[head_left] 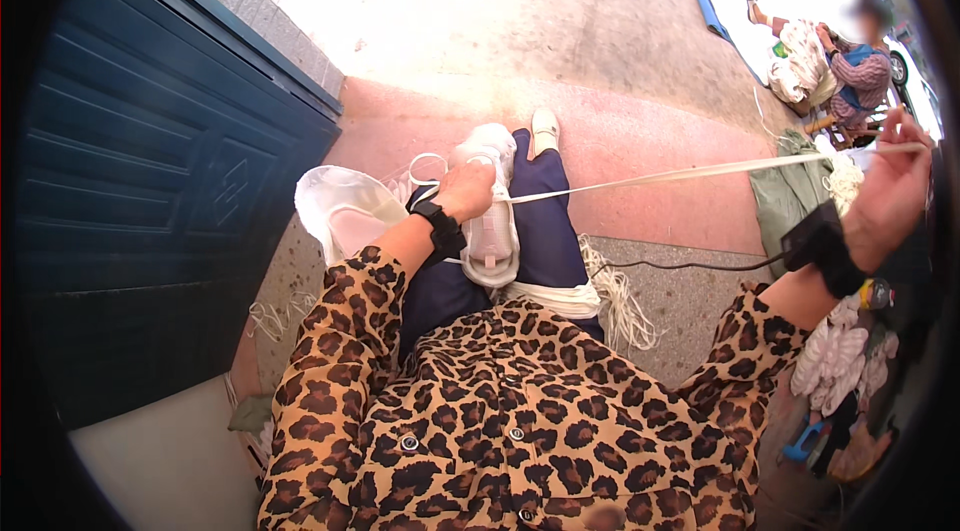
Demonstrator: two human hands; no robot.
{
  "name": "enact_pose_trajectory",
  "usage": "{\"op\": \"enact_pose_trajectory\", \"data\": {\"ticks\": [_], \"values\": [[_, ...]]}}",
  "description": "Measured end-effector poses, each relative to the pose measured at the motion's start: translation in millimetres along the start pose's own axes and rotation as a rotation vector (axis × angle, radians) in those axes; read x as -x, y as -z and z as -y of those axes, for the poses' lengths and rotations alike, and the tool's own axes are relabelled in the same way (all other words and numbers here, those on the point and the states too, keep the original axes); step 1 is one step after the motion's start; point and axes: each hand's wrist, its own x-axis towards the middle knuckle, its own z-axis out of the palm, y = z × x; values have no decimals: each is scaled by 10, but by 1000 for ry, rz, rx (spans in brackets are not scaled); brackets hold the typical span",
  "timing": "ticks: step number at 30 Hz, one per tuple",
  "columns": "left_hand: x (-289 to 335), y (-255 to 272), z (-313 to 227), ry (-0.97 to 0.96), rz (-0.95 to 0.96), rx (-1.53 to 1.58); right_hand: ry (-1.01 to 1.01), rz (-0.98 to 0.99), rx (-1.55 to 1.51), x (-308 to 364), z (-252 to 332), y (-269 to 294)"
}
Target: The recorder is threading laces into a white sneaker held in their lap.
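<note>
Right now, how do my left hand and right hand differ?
The left hand is in front of you at the white shoe; the right hand is far out to the right, with the white strip. A black cable meets the right hand's wristband; none shows at the left hand's. Both wristbands are black.

Before you, a white shoe (490,236) with a pinkish middle is lying lengthwise over your dark-blue trousers (547,221). A flat white lace (690,172) is stretching straight from it, rising slightly toward your right, while a thin white loop (428,157) is curling on its left.
</note>
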Motion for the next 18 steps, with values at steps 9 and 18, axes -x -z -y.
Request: {"op": "enact_pose_trajectory", "data": {"ticks": [9, 18], "values": [[108, -15, 294, -113, -87, 178, -987, 1021, 397, 2932, -1440, -815], [277, -4, 552, 60, -63, 915, -156, 1311, 979, 3887, -1751, -1203]]}}
